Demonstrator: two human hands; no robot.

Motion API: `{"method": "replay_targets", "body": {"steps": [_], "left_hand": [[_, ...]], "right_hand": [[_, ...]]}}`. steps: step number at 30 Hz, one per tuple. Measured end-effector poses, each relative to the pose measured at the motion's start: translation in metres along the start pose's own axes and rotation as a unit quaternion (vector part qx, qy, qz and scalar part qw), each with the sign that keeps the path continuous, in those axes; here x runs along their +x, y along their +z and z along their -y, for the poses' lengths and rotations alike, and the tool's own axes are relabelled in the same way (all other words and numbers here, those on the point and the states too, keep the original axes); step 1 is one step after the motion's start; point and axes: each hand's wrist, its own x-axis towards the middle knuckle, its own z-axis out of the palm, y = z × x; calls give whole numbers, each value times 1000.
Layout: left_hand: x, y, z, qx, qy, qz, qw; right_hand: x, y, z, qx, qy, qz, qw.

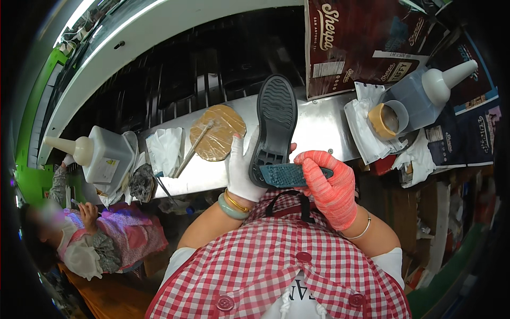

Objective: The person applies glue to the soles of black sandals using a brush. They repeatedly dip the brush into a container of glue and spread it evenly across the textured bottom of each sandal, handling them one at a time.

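Observation:
My left hand (243,171), in a white glove with bare fingertips, grips a black shoe sole (277,114) from beneath. The sole stands lengthwise with its wavy tread up and its heel end toward me. Fingertips show past its right edge. A coral-red knit glove covers my right hand (333,189), closed round one end of a dark teal oblong piece (287,176) with a finely textured face. That piece lies crosswise over the sole's heel end; whether it is a brush or a heel part I cannot make out.
Left on the metal bench (319,127) lie a round brown wrapped disc (223,125) with a stick on it and a white cloth (166,151). Nozzle bottles stand at left (106,159) and right (425,101). A dark slatted conveyor (207,58) runs behind. Another person (111,234) sits at left.

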Motion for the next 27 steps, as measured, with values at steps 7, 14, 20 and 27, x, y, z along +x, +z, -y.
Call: {"method": "replay_targets", "body": {"steps": [7,14,20,27], "left_hand": [[-9,5,-7,-17,-73,15,997],[-14,-4,-11,54,-193,19,979],[-17,-1,-21,123,-259,23,958],[-11,-13,-25,164,-319,42,932]], "right_hand": [[12,-11,21,-87,30,128,987],[32,1,58,-154,145,216,953],[39,14,65,-212,160,261,928],[43,24,69,-260,151,301,905]]}}
